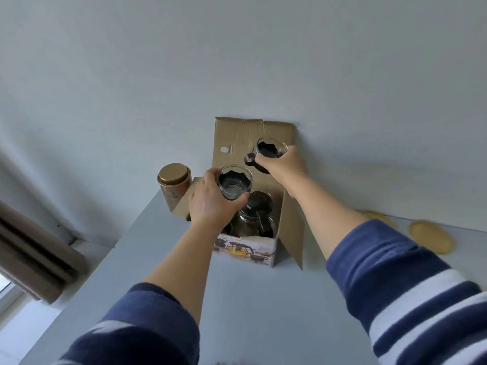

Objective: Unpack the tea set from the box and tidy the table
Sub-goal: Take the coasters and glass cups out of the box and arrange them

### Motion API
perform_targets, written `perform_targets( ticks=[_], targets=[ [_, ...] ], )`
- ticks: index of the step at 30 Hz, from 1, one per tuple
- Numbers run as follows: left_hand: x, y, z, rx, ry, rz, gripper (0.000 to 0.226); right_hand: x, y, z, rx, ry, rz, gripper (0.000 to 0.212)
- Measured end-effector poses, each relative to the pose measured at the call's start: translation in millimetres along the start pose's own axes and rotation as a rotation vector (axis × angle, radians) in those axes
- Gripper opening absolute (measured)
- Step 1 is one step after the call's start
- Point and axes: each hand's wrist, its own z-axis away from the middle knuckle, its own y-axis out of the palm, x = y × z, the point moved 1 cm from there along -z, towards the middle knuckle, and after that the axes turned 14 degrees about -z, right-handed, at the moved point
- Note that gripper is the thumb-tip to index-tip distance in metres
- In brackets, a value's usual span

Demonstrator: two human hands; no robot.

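An open cardboard box [291,227] with a tea set printed on its front stands on the grey table [258,306] against the wall. My left hand [210,204] grips a glass cup [234,181] with a black base, held above the box's left side. My right hand [283,162] holds a second glass cup [268,150] with a black handle, higher up in front of the raised back flap. Inside the box stands a glass teapot [257,217] with a black lid.
A copper-coloured tin canister [174,184] stands left of the box by the wall. Two flat yellow coasters [429,237] lie on the table at the right. A brown curtain [34,251] hangs past the table's left edge.
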Motion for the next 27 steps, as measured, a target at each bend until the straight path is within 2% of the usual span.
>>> perform_targets(
  ticks=[6, 13, 20, 27],
  targets=[
    [-82, 42, 17, 0.064, 0.133, -0.013, 0.076, -33, -116, 7, -0.242, 0.019, 0.033, 0.077],
    [-176, 134, 58, 0.254, 0.209, 0.106, 0.077, -107, -250, 11, -0.463, 0.179, 0.130, 0.077],
    [-220, 225, 82, 0.394, 0.197, 0.145, 0.077, -182, -329, 1, -0.531, 0.277, 0.209, 0.076],
    [-236, 279, 74, 0.426, 0.185, 0.106, 0.078, -235, -348, -27, -0.466, 0.288, 0.217, 0.081]
  ],
)
